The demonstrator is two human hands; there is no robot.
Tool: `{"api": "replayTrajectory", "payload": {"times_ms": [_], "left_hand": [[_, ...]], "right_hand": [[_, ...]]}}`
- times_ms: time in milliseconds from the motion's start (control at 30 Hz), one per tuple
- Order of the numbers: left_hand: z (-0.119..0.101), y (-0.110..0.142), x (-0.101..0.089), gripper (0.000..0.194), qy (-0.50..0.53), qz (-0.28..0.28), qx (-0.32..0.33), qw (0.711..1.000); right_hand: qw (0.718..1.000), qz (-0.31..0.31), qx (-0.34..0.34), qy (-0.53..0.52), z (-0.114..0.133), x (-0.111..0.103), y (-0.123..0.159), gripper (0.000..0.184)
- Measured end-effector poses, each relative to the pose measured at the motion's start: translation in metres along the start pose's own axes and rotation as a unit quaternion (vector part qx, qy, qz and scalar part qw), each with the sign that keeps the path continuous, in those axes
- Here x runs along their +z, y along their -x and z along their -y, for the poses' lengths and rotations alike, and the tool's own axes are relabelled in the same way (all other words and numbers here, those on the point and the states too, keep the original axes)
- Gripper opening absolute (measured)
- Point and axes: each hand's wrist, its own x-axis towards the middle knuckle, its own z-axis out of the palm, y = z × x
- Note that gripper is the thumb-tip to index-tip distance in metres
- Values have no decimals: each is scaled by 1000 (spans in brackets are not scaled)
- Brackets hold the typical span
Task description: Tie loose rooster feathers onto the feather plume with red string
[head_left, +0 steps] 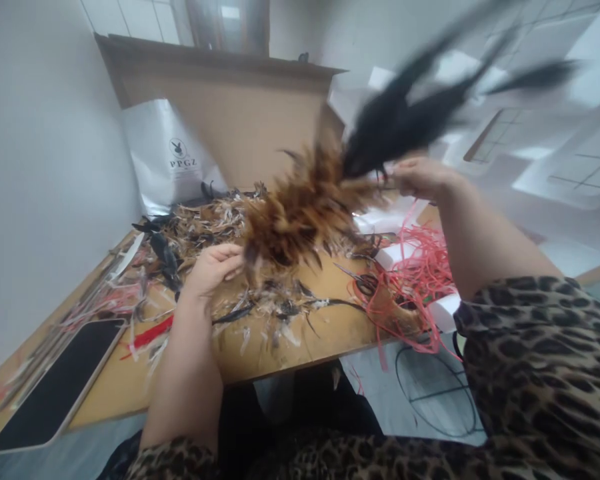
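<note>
Both ends of the light-looking, crushable brown feather bundle [300, 217] suited us, pinched between left hand [213, 270] and right hand [423, 179] fingers.

Blurred brown-and-black feather bundle [305, 210], held aslant

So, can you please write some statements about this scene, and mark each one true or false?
1. The left hand is at the brown end of the long brown and black feather piece. True.
2. The dark-handled metal scissors are in the right hand. False: they lie on the yellowish wooden table, beside the tangled pinkish-red strings.
3. The silvery-white bag with a black rabbit logo stands behind loose feathers. True.
4. The black-screened phone lies on the tangled strings. False: it lies on the table's left side, away from them.
</note>
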Motion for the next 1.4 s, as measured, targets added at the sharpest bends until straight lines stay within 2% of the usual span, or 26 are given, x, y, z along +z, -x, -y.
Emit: {"api": "replayTrajectory", "payload": {"times_ms": [33, 100, 167, 267, 333, 400, 467, 500, 600, 700, 733, 800, 867, 967, 1100, 1167, 1300, 1400], "left_hand": [[-1, -1, -2, 19, 39, -29, 6, 999], [-1, -6, -3, 22, 93, -89, 19, 992], [0, -12, -4, 25, 125, -130, 18, 983], [1, -18, -2, 28, 164, -160, 8, 973], [3, -19, 0, 28, 182, -167, -1, 969], [5, -19, 3, 28, 186, -167, -7, 968], [8, -18, 7, 27, 182, -160, -11, 970], [9, -18, 9, 27, 178, -154, -14, 972], [11, -17, 15, 26, 167, -137, -26, 976], [13, -17, 18, 26, 159, -123, -30, 979], [13, -17, 19, 26, 156, -119, -29, 980], [15, -18, 20, 24, 150, -114, -26, 982], [16, -18, 21, 24, 149, -110, -22, 982], [18, -19, 21, 23, 152, -112, -15, 982], [22, -21, 23, 24, 137, -141, -2, 980], [24, -21, 26, 23, 127, -161, 8, 979], [23, -19, 29, 24, 116, -194, 27, 974], [22, -18, 31, 25, 107, -199, 38, 973]], "right_hand": [[999, 36, 15, -7, -6, 2, 4, 33], [984, 165, 60, -35, -17, 3, 17, 24], [962, 254, 70, -66, -22, 1, 36, 25], [924, 374, 5, -82, -16, -5, 66, 34], [904, 420, -51, -59, -4, -1, 81, 36], [911, 405, -79, 11, 13, 14, 93, 34], [933, 342, -80, 83, 31, 42, 102, 29], [939, 325, -83, 73, 39, 60, 107, 26], [941, 319, -99, -42, 54, 123, 121, 24], [939, 304, -81, -139, 56, 189, 134, 24], [932, 317, -73, -162, 54, 208, 138, 23], [920, 325, -41, -213, 50, 240, 144, 21], [906, 339, -2, -253, 47, 261, 150, 19], [912, 293, 37, -284, 44, 274, 158, 18], [923, 216, 27, -317, 40, 277, 165, 19], [929, 192, -17, -316, 36, 278, 168, 20], [946, 136, -188, -225, 32, 275, 176, 23], [951, 132, -232, -160, 34, 269, 181, 25]]}}
